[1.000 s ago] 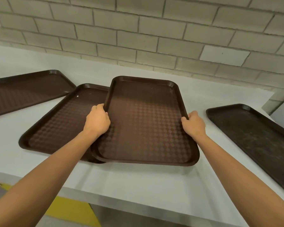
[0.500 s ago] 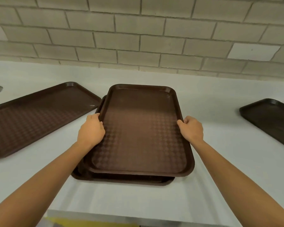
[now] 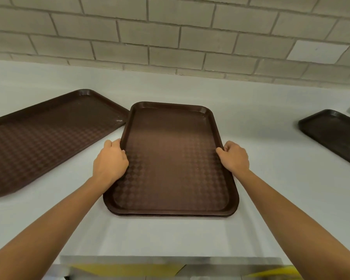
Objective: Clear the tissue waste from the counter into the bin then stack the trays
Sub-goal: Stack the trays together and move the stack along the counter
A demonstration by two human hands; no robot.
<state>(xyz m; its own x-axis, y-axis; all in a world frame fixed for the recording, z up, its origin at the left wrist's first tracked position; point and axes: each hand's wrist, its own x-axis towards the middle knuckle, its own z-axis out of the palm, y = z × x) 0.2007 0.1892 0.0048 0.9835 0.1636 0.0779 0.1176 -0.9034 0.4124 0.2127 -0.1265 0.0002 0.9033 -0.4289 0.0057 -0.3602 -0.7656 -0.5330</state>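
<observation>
A brown tray (image 3: 172, 158) lies nested on a second brown tray whose rim (image 3: 170, 214) shows just below its near edge, in the middle of the white counter (image 3: 271, 199). My left hand (image 3: 109, 162) grips the top tray's left rim, and my right hand (image 3: 234, 156) grips its right rim. Another brown tray (image 3: 49, 134) lies flat to the left, almost touching the stack's far left corner. A darker tray (image 3: 335, 136) lies at the right edge of the view. No tissue is in view.
A tiled brick-pattern wall (image 3: 170, 37) runs behind the counter. The counter's front edge (image 3: 170, 259) is near me, with yellow floor marking (image 3: 125, 269) below it.
The tray in my hands has moved left over the other tray and come down square onto it, so only a thin rim of the lower tray shows. My view has shifted left.
</observation>
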